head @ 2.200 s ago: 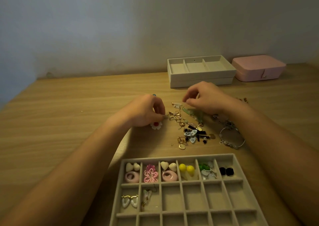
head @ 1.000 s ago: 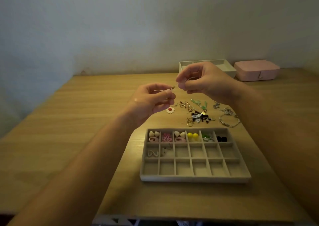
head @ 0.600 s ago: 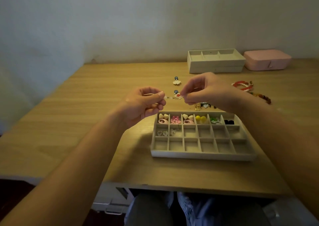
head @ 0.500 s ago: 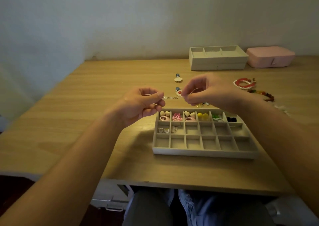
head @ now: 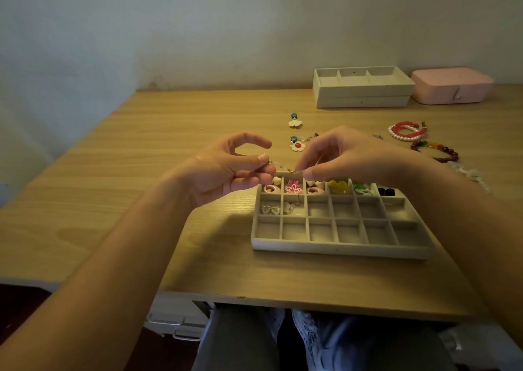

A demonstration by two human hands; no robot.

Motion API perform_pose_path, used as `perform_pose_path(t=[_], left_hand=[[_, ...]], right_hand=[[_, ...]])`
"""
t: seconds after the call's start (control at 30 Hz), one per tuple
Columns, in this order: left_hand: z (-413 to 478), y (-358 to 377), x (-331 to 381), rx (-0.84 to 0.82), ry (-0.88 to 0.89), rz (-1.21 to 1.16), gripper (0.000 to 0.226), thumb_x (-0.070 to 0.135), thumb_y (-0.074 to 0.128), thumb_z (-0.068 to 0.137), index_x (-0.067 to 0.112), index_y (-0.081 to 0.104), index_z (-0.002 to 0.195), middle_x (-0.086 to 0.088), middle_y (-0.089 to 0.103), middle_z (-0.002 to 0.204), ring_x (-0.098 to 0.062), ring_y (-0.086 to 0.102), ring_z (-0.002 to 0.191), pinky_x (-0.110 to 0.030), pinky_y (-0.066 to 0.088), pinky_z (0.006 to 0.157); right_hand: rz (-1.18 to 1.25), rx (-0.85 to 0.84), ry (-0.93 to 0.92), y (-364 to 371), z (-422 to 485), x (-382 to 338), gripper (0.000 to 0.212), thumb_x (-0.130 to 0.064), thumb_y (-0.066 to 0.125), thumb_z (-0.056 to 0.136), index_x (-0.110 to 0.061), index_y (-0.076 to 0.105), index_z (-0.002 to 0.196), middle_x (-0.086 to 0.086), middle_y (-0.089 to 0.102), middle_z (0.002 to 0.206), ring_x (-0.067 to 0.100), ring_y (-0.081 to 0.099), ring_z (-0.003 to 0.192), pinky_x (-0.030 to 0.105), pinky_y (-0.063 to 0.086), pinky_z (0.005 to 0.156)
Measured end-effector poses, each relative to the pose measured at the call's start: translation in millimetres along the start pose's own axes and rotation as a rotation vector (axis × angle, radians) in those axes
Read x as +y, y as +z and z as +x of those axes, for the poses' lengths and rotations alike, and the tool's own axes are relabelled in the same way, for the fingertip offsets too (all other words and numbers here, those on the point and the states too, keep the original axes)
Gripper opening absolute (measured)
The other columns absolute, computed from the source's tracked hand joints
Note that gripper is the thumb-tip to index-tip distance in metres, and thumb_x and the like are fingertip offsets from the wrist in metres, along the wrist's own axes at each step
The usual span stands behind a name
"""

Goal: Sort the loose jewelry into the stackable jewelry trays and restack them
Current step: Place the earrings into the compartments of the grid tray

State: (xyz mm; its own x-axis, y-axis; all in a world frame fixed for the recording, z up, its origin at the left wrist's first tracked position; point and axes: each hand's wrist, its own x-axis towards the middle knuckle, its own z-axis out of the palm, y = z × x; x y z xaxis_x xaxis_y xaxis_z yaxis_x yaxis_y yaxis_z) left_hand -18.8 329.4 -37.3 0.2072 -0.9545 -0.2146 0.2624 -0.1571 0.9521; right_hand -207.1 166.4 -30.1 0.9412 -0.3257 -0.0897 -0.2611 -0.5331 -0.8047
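A thin gold earring piece [head: 280, 167] is stretched between my two hands above the far left corner of the grey compartment tray [head: 339, 249]. My left hand [head: 226, 169] pinches one end between thumb and fingers. My right hand [head: 339, 155] pinches the other end. The tray's back row holds heart, pink, yellow, green and black pieces, and two cells of the second row hold small earrings. Two white flower earrings [head: 296, 143] lie on the table beyond my hands. The loose pile behind my right hand is mostly hidden.
Two stacked grey trays [head: 362, 88] and a pink jewelry box [head: 452, 86] stand by the wall at the back right. Red, pearl and amber bead bracelets [head: 407, 131] lie to the right. The table's front edge [head: 283, 300] runs just above my lap.
Both hands lifted from the jewelry pile, each pinching an end of a small gold piece. The view pulled back and tilted down, showing the table edge and my lap.
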Motion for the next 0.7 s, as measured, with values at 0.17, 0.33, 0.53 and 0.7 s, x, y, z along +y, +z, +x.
perform_pose_path(t=[0.17, 0.33, 0.53, 0.7], left_hand=[[0, 2, -1, 0.026, 0.003, 0.012, 0.016, 0.007, 0.067, 0.080, 0.004, 0.068, 0.095, -0.016, 0.074, 0.084, -0.015, 0.073, 0.066, -0.017, 0.059, 0.055], [-5, 4, 3, 0.008, 0.021, 0.037, 0.020, 0.006, 0.067, 0.077, 0.002, 0.072, 0.096, -0.016, 0.076, 0.093, -0.016, 0.076, 0.076, -0.017, 0.059, 0.060], [-12, 20, 19, 0.023, 0.160, 0.296, 0.021, 0.017, 0.070, 0.080, 0.008, 0.071, 0.099, -0.011, 0.075, 0.085, -0.013, 0.068, 0.062, -0.017, 0.054, 0.050], [-11, 33, 26, 0.114, 0.312, 0.547, 0.004, 0.021, 0.075, 0.086, 0.022, 0.078, 0.088, 0.005, 0.062, 0.064, -0.007, 0.046, 0.057, -0.020, 0.035, 0.049]], right_hand=[[0.027, 0.007, 0.008, 2, -3, 0, 0.009, -0.023, 0.071, 0.093, -0.023, 0.078, 0.099, -0.005, 0.075, 0.087, 0.011, 0.070, 0.081, 0.022, 0.059, 0.072], [-0.004, -0.026, 0.013, 4, -7, -2, 0.009, -0.018, 0.071, 0.094, -0.019, 0.076, 0.101, 0.002, 0.076, 0.092, 0.018, 0.074, 0.087, 0.033, 0.063, 0.083], [-0.066, -0.037, 0.009, 6, -11, -10, 0.008, -0.022, 0.073, 0.092, -0.021, 0.075, 0.100, 0.000, 0.075, 0.093, 0.019, 0.071, 0.089, 0.040, 0.060, 0.084], [-0.002, 0.080, -0.041, 2, -18, -26, 0.018, -0.030, 0.070, 0.093, -0.025, 0.069, 0.111, -0.006, 0.071, 0.105, 0.008, 0.069, 0.094, 0.027, 0.060, 0.083]])
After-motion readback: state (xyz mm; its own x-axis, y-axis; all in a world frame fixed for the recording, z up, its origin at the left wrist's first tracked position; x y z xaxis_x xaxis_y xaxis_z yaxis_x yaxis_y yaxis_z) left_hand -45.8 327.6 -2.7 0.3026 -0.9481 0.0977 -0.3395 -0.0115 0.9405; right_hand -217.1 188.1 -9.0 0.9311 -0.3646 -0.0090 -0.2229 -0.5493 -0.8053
